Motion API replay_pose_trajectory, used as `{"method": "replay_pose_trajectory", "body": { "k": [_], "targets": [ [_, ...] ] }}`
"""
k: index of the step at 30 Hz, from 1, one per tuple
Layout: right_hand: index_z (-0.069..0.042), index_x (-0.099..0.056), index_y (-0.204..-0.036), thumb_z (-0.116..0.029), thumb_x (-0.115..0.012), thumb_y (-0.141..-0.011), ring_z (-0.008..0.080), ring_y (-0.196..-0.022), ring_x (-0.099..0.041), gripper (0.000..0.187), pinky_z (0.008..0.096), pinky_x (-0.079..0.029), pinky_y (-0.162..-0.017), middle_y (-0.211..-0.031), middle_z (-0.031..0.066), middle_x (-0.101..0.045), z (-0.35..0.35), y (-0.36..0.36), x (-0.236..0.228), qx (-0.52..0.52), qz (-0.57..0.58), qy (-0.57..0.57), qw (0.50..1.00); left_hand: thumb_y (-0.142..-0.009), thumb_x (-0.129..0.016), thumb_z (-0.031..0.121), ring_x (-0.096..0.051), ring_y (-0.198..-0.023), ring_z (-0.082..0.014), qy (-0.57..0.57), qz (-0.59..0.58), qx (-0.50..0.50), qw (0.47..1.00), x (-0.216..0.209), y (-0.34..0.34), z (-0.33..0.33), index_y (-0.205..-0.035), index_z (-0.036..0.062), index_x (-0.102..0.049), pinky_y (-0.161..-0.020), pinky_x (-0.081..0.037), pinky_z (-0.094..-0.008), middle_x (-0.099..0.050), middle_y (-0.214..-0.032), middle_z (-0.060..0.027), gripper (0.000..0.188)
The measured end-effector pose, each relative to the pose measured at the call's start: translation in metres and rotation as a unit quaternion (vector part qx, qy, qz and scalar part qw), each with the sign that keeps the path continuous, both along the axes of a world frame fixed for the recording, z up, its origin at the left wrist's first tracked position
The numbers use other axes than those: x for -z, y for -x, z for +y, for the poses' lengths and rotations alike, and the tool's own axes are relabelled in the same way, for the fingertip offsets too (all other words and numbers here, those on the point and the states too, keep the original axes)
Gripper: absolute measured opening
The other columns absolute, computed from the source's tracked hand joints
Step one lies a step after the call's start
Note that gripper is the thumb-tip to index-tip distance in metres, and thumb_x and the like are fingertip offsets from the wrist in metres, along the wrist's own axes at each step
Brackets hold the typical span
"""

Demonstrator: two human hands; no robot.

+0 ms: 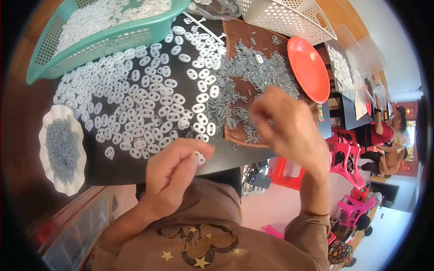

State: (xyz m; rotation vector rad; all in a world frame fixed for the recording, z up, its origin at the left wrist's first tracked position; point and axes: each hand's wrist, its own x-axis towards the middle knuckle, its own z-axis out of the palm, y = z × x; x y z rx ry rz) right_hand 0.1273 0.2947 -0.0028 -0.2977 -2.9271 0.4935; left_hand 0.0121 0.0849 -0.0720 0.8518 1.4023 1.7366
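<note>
My left hand (174,169) is closed, with thumb and forefinger pinching a small white plastic piece (199,158) near the table's front edge. Over the pile of small grey metal pieces (253,67) hangs my right hand (285,124), its curled fingers smeared by motion. Whether anything is in those fingers cannot be made out. The grey pieces are thin and short, like screws or springs, and lie on a brown cloth (237,88). Many oval white plastic pieces (149,104), each with two holes, are spread over the dark tabletop to the left of the cloth.
A green basket (108,44) full of white pieces stands at the far left. Nearer is a scalloped white dish (80,174) of grey pieces. A red plate (309,70) and a white perforated basket (289,18) sit beyond the cloth. Pink stools (346,162) and other people (382,131) appear at right.
</note>
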Motion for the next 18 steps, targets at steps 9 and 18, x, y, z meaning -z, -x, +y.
{"method": "replay_pose_trajectory", "body": {
  "k": [9,18],
  "targets": [
    [-0.002,-0.053,-0.083,-0.01,-0.063,-0.077,0.0267,-0.068,-0.061,0.013,0.0379,-0.047,-0.048,-0.078,0.0124,-0.049,-0.06,0.02,0.006,-0.067,0.047,0.08,0.993,-0.098,-0.046,0.008,-0.059,-0.089,-0.0102,0.002,-0.156,-0.027,0.987,-0.004,-0.002,-0.009,-0.115,-0.0066,-0.06,-0.079,-0.047,-0.0238,-0.066,-0.101,-0.0074,0.027],
    [-0.003,-0.063,-0.094,-0.008,-0.065,-0.075,0.0203,-0.065,-0.058,0.019,0.0332,-0.048,-0.051,-0.079,0.0057,-0.045,-0.059,0.021,0.022,-0.147,0.122,-0.006,0.982,-0.099,-0.047,0.011,-0.061,-0.094,-0.0129,-0.029,-0.262,-0.008,0.964,-0.001,0.004,-0.013,-0.114,-0.007,-0.059,-0.087,-0.048,-0.0274,-0.065,-0.109,-0.0121,0.026]
  ]
}}
